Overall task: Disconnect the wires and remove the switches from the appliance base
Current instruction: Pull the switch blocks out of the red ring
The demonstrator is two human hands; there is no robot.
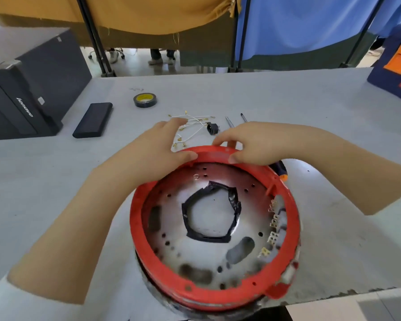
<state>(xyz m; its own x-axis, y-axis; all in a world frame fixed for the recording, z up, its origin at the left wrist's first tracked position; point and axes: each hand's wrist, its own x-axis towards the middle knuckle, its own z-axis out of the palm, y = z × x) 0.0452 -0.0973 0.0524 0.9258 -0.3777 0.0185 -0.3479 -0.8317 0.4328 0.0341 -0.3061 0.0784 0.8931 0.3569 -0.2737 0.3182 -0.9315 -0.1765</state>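
Appliance base: round red-rimmed shell lying near the front table edge, metal plate inside with a taped central hole
Left hand: fingers curled over the far rim, thumb resting on the red edge
Right hand: thumb and fingers pinching the far rim beside the left hand
Switches: pale terminal blocks lined along the inner right wall
Wires: loose white leads with brass ends on the table just beyond the hands, next to a black socket
Further back: black tape roll, dark flat case
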